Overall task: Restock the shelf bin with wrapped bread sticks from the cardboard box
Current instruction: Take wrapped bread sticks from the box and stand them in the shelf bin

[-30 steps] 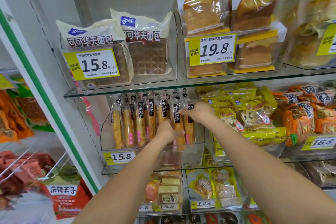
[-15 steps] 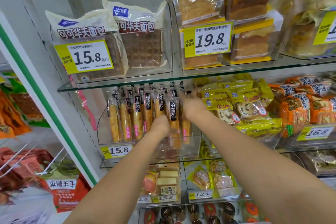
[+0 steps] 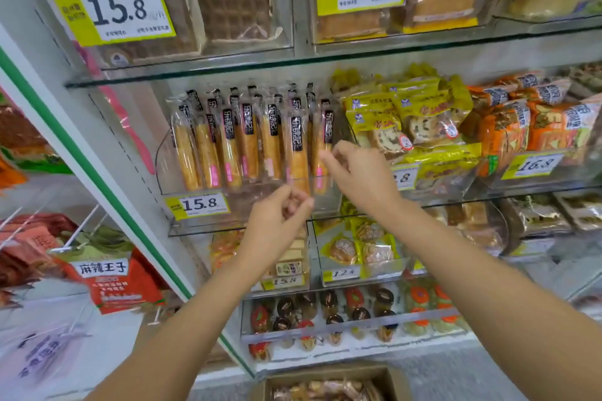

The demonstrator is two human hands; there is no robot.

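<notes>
Several wrapped bread sticks [image 3: 249, 143] with black labels stand upright in a clear shelf bin [image 3: 169, 169] marked 15.8. My left hand [image 3: 280, 221] hovers just in front of and below the bin, fingers loosely curled, holding nothing. My right hand [image 3: 358, 172] is at the bin's right front corner, fingers relaxed and empty, close to the rightmost stick. The cardboard box [image 3: 329, 382] sits on the floor at the bottom edge, with wrapped bread inside.
A glass shelf [image 3: 228, 70] runs right above the bread sticks. Yellow and orange bread packs [image 3: 423, 120] fill the bins to the right. Lower shelves hold small cakes [image 3: 358, 251] and cups [image 3: 325, 312]. A green-edged shelf post [image 3: 97, 192] and red snack bags [image 3: 107, 273] stand left.
Both hands have drawn back out of the bin, leaving the bread sticks standing inside. The view has tipped down, bringing the cardboard box into sight.
</notes>
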